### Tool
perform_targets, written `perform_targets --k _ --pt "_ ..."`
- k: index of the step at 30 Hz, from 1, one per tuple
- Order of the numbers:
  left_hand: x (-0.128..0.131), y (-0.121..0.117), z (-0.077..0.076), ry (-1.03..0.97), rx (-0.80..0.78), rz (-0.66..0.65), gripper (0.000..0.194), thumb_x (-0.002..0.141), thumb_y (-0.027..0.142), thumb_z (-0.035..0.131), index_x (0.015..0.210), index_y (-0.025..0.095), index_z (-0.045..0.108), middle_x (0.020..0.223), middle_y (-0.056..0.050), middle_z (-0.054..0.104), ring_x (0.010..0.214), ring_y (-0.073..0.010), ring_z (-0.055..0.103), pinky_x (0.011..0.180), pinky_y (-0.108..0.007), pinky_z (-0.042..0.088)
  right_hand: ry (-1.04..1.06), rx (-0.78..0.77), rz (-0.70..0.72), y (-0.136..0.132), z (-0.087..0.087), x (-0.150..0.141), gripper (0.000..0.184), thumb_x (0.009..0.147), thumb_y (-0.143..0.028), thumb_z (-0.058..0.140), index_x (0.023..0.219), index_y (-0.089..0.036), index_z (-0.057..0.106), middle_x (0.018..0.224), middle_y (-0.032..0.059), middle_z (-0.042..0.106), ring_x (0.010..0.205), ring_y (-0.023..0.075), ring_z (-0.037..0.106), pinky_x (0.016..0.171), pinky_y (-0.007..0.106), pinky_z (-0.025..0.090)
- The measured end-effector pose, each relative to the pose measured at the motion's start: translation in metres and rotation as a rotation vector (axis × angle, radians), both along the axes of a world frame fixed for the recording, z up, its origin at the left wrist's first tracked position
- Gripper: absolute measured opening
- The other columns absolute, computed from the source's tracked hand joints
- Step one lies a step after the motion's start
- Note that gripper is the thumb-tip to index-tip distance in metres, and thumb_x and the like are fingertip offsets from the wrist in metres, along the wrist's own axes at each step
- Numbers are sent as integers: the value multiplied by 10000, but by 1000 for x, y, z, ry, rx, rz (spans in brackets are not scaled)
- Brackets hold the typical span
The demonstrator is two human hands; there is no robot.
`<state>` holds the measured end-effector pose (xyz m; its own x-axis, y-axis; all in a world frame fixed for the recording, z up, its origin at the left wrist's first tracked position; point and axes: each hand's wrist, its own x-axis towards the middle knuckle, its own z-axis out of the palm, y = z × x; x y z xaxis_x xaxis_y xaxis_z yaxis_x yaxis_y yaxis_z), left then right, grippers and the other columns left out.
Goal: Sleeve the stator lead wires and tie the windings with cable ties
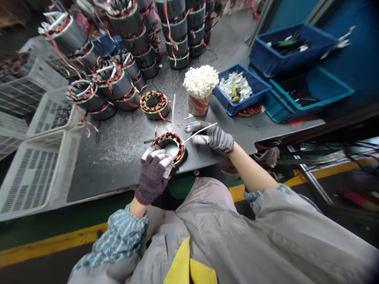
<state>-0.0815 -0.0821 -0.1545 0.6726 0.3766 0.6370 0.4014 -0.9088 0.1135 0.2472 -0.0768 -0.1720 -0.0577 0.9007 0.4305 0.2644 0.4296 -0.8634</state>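
Observation:
A ring-shaped motor stator (181, 153) with copper windings lies at the bench's front edge. My left hand (154, 169), in a dark purple glove with whitish fingertips, grips its near left side, fingers over the rim. From the stator's right side a thin white cable tie (203, 129) slants up and right. My right hand (211, 136), in a grey glove, is beside that tie with fingers stretched out and apart; the tie crosses in front of them. A copper lead and a dark sleeve stick out at the stator's back left.
Another stator (154, 104) sits behind, near a bundle of white cable ties (201, 81) in a wrapped holder. Stacked stators (115, 81) line the back left. Blue bins (263, 88) with small parts stand right; red-handled scissors (248, 111) lie beside them. White crates (26, 177) flank the bench's left.

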Motion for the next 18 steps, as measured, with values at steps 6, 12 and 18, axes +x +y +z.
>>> perform_targets --k 6,12,18 --pt "24 -18 -15 -90 182 194 281 1095 150 701 1359 235 747 1182 -104 862 1242 -322 806 1242 -579 536 105 63 -805 60 19 63 243 996 -445 860 941 -238 745 944 45 811 997 270 816 1091 558 739" --pt "17 -3 -12 -58 85 186 301 1111 168 694 1398 247 741 1275 -116 865 1323 -330 800 1294 -622 540 277 129 -770 89 15 68 253 1015 -491 831 1028 -261 726 1025 43 793 1070 271 820 1070 543 748" --pt "17 -1 -2 -24 1 212 239 1162 210 626 1358 236 760 1265 -108 871 1378 -327 793 1393 -679 494 477 109 -677 44 26 62 436 1071 -773 714 1135 -351 624 1182 52 802 872 230 741 782 459 718"
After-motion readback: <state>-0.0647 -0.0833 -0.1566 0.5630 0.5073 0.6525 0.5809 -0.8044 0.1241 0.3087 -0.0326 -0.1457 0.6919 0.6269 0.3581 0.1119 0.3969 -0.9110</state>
